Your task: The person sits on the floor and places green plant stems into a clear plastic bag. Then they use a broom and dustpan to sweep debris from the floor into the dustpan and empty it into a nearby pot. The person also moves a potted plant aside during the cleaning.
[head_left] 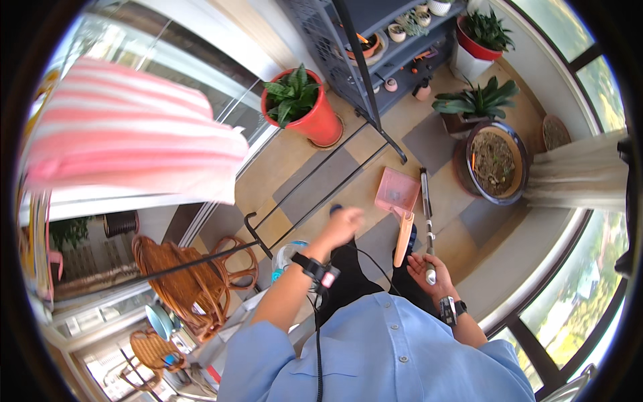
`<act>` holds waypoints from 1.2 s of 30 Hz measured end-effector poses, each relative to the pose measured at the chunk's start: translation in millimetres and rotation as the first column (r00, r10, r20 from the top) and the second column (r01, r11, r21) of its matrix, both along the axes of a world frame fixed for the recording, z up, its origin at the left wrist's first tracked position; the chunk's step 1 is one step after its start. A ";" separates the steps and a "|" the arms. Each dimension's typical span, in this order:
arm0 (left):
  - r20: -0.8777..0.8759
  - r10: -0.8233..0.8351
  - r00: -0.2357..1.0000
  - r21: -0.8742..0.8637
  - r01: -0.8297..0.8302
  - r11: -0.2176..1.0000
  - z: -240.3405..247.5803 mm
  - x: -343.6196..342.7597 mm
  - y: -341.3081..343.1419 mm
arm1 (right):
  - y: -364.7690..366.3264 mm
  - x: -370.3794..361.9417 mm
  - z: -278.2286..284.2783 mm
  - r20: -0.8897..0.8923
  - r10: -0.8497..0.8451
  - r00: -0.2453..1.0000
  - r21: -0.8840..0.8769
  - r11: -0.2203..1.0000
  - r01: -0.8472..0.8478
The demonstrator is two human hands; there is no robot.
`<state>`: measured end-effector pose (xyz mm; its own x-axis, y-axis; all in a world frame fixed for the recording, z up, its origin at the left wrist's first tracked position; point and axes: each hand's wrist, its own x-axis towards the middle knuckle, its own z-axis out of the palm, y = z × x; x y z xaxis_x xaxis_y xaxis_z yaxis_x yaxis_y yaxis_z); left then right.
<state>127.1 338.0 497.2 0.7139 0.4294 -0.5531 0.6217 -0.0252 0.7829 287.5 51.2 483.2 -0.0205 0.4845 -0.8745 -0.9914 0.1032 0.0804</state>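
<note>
My right hand (434, 273), palm turned up, has its fingers curled around the white lower end of a slim black-and-white stick (429, 224). The stick points away from me across the floor; its far end is dark. Close to its left side lies a pink dustpan (398, 190) with a long peach handle (403, 240) reaching back toward my feet. My left hand (343, 226) is raised over the floor to the left, its fingers curled in and slightly blurred. Nothing shows in it.
A black metal rack frame (321, 157) crosses the floor ahead. Potted plants stand beyond it: a red pot (320, 114) and a large dark glazed pot (491, 161). A grey shelf (388, 53) is at the back. Pink striped cloth (134, 130) hangs left, above a rattan chair (184, 281).
</note>
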 end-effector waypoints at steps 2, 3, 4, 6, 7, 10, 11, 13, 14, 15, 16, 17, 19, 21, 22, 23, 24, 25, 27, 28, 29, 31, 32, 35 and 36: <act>-0.106 0.371 0.923 -0.162 -0.384 0.909 -30.9 -10.6 69.6 | -0.9 -4.1 6.7 0.023 -0.062 0.998 -0.010 0.998 0.062; -0.135 0.544 0.828 -0.236 -0.560 0.794 -48.2 -15.8 108.4 | -0.6 -7.2 9.7 0.027 -0.103 0.994 -0.035 0.994 0.104; -0.136 0.637 0.758 -0.258 -0.648 0.716 -65.4 -22.0 147.0 | -1.0 -11.6 13.6 0.062 -0.128 0.990 -0.053 0.990 0.131; -0.092 0.737 0.669 -0.233 -0.734 0.638 -101.2 -30.0 222.0 | -0.7 -23.6 20.2 0.142 -0.163 0.976 -0.106 0.978 0.179; -0.077 0.760 0.645 -0.179 -0.759 0.626 -118.2 -32.2 257.8 | -1.1 -31.0 24.3 0.135 -0.195 0.971 -0.135 0.968 0.213; -0.064 0.762 0.644 0.002 -0.764 0.645 -164.4 -41.2 357.8 | -1.1 -62.6 25.2 0.134 -0.340 0.931 -0.354 0.861 0.366; -0.073 0.748 0.660 0.082 -0.743 0.664 -176.4 -45.2 385.2 | -4.0 -74.7 26.4 0.197 -0.164 0.967 -0.438 0.868 0.236; -0.055 0.754 0.655 0.181 -0.736 0.653 -194.2 -47.7 428.0 | -10.0 -91.6 23.6 0.201 -0.002 0.980 -0.459 0.884 0.096; -0.043 0.740 0.671 0.197 -0.720 0.665 -201.6 -46.3 446.7 | -12.3 -99.7 20.8 0.160 0.025 0.987 -0.498 0.865 0.059; -0.042 0.731 0.681 0.227 -0.706 0.671 -207.4 -46.4 462.4 | -14.5 -107.6 18.7 0.109 0.052 0.993 -0.540 0.842 0.015; -0.035 0.731 0.681 0.247 -0.703 0.667 -211.6 -45.7 476.0 | -16.3 -113.0 15.6 0.067 0.122 0.990 -0.601 0.797 -0.057; -0.021 0.694 0.720 0.282 -0.661 0.695 -213.9 -43.9 490.6 | -16.7 -118.8 12.7 0.048 0.190 0.981 -0.633 0.765 -0.117; -0.009 0.635 0.772 0.355 -0.591 0.724 -215.0 -39.8 515.5 | -13.6 -129.9 7.3 0.029 0.175 0.984 -0.624 0.772 -0.119; -0.012 0.558 0.830 0.332 -0.523 0.785 -212.7 -32.5 536.5 | -5.4 -140.9 3.1 0.033 0.193 0.981 -0.648 0.751 -0.126; -0.042 0.534 0.845 0.342 -0.490 0.802 -211.0 -29.4 544.7 | 0.0 -146.4 0.8 0.031 0.183 0.983 -0.659 0.743 -0.118; -0.045 0.498 0.866 0.323 -0.459 0.828 -209.4 -26.2 551.5 | 5.4 -150.9 -0.8 0.029 0.174 0.984 -0.662 0.741 -0.112; -0.068 0.471 0.880 0.317 -0.428 0.846 -208.4 -23.3 557.6 | 10.9 -155.3 -2.5 0.026 0.165 0.986 -0.666 0.739 -0.106; -0.092 0.442 0.892 0.311 -0.396 0.864 -208.0 -21.4 563.0 | 15.9 -159.2 -3.7 0.022 0.150 0.988 -0.670 0.736 -0.097; -0.144 0.374 0.916 0.332 -0.312 0.890 -213.7 -15.1 573.8 | 24.4 -164.3 -7.2 0.026 0.184 0.983 -0.678 0.725 -0.118; -0.155 0.332 0.930 0.365 -0.258 0.894 -217.8 -13.2 579.6 | 27.4 -166.0 -8.2 0.027 0.192 0.981 -0.675 0.727 -0.124; -0.206 0.308 0.929 0.413 -0.203 0.888 -221.5 -17.0 582.7 | 29.5 -167.2 -8.8 0.020 0.205 0.979 -0.670 0.729 -0.139; -0.077 0.263 0.962 0.380 -0.216 0.899 -229.6 -33.2 582.4 | 31.6 -168.7 -8.9 0.043 0.243 0.969 -0.643 0.749 -0.160; -0.049 0.218 0.975 0.402 -0.181 0.898 -234.1 -37.5 583.1 | 31.9 -169.6 -9.0 0.029 0.230 0.973 -0.659 0.736 -0.155; 0.056 0.209 0.976 0.435 -0.212 0.875 -241.3 -56.5 569.9 | 30.6 -171.0 -8.5 0.036 0.220 0.975 -0.659 0.738 -0.142; 0.096 0.225 0.970 0.438 -0.244 0.865 -241.6 -62.5 560.7 | 29.5 -172.1 -9.1 0.040 0.216 0.976 -0.660 0.739 -0.136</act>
<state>64.6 898.7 255.6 0.5790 0.7799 -0.2378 0.6214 -0.2332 0.7480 115.4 80.7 474.0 0.0643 -0.2050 -0.9767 -0.9951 -0.0862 -0.0475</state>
